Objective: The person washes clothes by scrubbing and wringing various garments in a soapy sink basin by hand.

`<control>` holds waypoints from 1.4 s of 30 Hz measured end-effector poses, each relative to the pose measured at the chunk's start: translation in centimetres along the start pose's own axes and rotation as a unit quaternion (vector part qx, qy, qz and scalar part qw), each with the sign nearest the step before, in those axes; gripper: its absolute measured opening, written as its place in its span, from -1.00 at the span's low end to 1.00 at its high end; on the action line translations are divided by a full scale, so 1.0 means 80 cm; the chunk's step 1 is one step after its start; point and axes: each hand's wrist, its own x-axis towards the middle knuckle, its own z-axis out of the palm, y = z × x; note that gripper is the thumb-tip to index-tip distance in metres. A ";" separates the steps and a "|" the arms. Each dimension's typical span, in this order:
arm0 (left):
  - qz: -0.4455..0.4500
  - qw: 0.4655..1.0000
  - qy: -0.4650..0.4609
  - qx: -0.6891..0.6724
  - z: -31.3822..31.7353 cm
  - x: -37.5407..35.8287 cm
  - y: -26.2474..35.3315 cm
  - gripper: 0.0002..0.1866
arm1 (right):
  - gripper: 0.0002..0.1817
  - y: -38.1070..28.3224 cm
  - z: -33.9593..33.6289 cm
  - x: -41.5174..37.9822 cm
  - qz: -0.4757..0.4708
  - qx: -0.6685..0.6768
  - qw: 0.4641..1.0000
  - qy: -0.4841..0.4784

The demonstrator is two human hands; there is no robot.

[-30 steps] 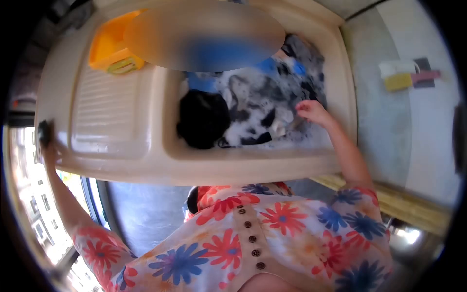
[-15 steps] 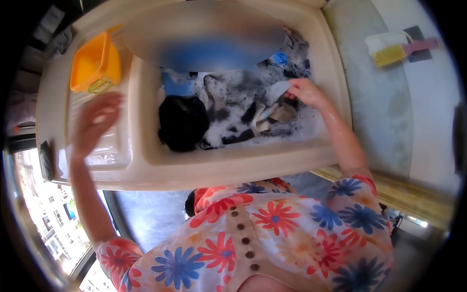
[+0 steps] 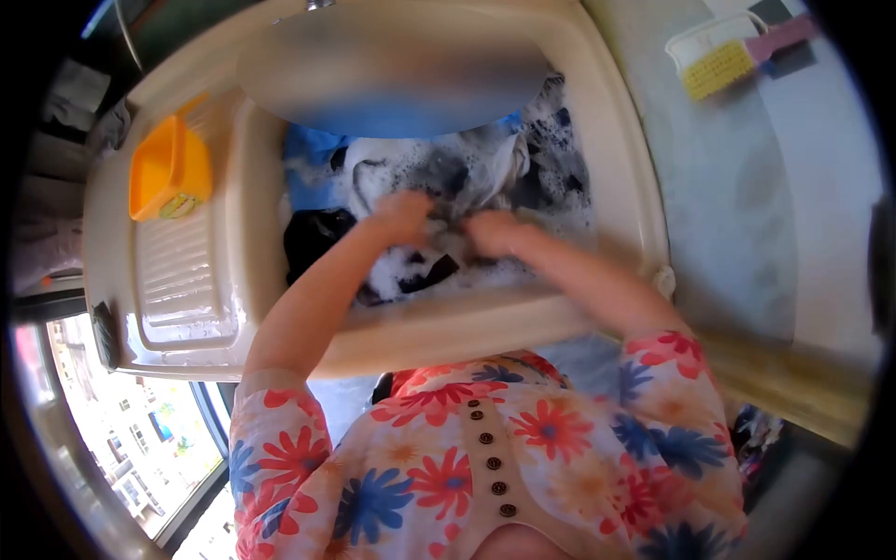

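My left hand point(image 3: 403, 217) is down among the soapy laundry in the basin, its fingers smeared by motion. Close by on the right, my right hand point(image 3: 490, 231) is also blurred, at the wet cloth, with its fingertips hidden. Just above it a pale garment point(image 3: 507, 168) rises in folds from the suds. Between and around both hands lie grey and white wet clothes point(image 3: 446, 173). A black bundle of cloth point(image 3: 313, 238) sits at the basin's left, partly behind my left forearm. Blue cloth point(image 3: 313, 168) shows behind it.
The cream basin point(image 3: 621, 187) has a ribbed drainboard point(image 3: 177, 294) on its left, where a yellow plastic container point(image 3: 171, 173) stands. A scrub brush point(image 3: 719, 70) with yellow bristles lies on the ledge to the right. A blurred patch covers the basin's far part.
My left hand has come from above the drainboard into the basin. My right hand has moved left and nearer to me, beside it. The view has shifted slightly.
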 end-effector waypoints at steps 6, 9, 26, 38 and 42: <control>-0.015 0.999 -0.034 -0.034 -0.012 0.000 -0.044 -0.31 | -0.74 0.028 -0.060 -0.018 -0.063 0.249 0.963 0.084; 0.090 0.979 0.018 -0.180 -0.025 -0.002 -0.027 -0.23 | -0.73 0.037 -0.115 -0.045 -0.140 0.486 0.836 0.210; 0.068 0.622 0.165 -0.762 -0.093 -0.001 0.048 -0.57 | -0.79 -0.042 -0.310 -0.171 -0.286 0.630 0.582 0.427; -0.141 0.967 0.105 -0.182 -0.014 0.013 0.011 -0.50 | -0.26 0.030 -0.070 0.013 0.051 -0.048 0.975 0.209; -0.151 0.939 0.120 -0.285 -0.007 0.023 -0.004 -0.62 | -0.53 0.112 -0.039 0.052 0.063 0.211 0.968 0.121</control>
